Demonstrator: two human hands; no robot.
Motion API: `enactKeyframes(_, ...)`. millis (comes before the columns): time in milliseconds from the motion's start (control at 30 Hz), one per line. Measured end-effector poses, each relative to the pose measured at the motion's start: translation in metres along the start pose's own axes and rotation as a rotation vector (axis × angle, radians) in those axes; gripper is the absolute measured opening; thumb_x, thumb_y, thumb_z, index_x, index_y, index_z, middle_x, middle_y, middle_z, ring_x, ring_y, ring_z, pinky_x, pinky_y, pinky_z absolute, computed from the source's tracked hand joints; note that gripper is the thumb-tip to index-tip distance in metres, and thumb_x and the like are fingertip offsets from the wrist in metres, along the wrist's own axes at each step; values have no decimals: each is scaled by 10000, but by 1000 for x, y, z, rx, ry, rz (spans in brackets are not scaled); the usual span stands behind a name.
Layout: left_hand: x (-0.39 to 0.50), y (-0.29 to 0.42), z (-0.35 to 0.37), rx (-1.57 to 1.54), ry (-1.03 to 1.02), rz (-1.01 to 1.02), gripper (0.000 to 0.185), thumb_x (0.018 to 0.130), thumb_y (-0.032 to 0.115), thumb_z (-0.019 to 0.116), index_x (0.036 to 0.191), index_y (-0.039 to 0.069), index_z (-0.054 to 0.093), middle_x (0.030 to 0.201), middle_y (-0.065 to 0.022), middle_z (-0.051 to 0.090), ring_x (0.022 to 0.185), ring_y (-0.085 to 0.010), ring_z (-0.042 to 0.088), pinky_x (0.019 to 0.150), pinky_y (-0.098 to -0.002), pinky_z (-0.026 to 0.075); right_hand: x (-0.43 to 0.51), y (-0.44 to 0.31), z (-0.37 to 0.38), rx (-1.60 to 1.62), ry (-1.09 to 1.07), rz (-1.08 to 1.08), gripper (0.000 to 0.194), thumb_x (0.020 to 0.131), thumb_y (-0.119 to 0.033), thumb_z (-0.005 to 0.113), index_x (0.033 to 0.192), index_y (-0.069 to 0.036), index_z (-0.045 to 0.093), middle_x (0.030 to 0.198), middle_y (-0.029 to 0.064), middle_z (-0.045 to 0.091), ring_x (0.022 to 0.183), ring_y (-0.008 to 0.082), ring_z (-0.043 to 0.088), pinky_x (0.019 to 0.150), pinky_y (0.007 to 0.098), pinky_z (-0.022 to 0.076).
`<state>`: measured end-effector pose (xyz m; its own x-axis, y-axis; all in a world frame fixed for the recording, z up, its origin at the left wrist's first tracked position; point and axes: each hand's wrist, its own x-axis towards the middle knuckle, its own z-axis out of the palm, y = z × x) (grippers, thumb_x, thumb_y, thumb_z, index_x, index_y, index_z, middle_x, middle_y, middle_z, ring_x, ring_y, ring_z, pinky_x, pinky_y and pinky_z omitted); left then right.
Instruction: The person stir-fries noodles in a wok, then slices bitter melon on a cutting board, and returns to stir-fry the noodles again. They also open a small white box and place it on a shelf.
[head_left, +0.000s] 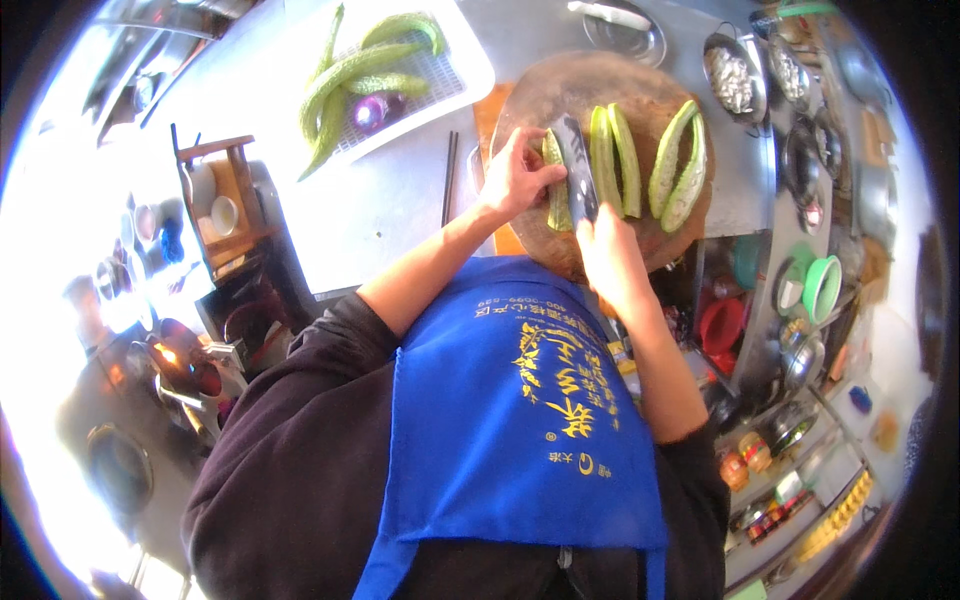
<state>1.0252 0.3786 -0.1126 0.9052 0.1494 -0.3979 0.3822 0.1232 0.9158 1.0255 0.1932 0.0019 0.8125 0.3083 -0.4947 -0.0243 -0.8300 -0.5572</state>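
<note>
My right hand (611, 251) grips a cleaver (579, 169) with a dark, speckled blade, held over a round wooden chopping block (540, 82). The fingers of my left hand (519, 174) press on a split piece of long green gourd (556, 180), close beside the blade. Whether the edge is cutting into that piece is hidden. Right of the cleaver lie two long green strips (616, 161), nearly side by side. Farther right, two more halves (679, 165) rest with their far ends touching.
Whole green gourds (360, 67) and a shiny purple vegetable (379, 111) fill a white plastic basket (480, 64). Black chopsticks (450, 180) lie left of the block. A metal plate (641, 45) stands beyond it. At right are bowls of pale pieces (731, 79) and a green basin (822, 289).
</note>
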Motion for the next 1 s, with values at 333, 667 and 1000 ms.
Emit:
enactKeyframes(333, -14, -6, -30, 76, 31, 41, 566, 957, 87, 780, 1448, 13, 508, 865, -83, 642, 617, -149, 630, 543, -315, 542, 1, 60, 49, 251, 164, -70, 248, 1048, -201, 657, 1097, 24, 566, 704, 177, 661, 545, 291, 646, 538, 453, 529)
enactKeyframes(667, -29, -29, -5, 235, 22, 104, 627, 961, 85, 725, 1520, -37, 468, 1051, -179, 710, 815, -229, 751, 693, -346, 618, -36, 155, -36, 342, 670, 4, 456, 1036, -125, 632, 1458, 16, 532, 891, 119, 680, 658, 253, 628, 602, 414, 541)
enactKeyframes(1000, -59, -64, -37, 23, 128, 50, 632, 1004, 112, 728, 1540, -58, 439, 1077, -177, 708, 855, -208, 731, 716, -322, 627, 11, 220, -64, 52, 622, -30, 370, 1043, -320, 599, 1281, -49, 678, 1070, 231, 655, 1009, 431, 634, 841, 553, 520)
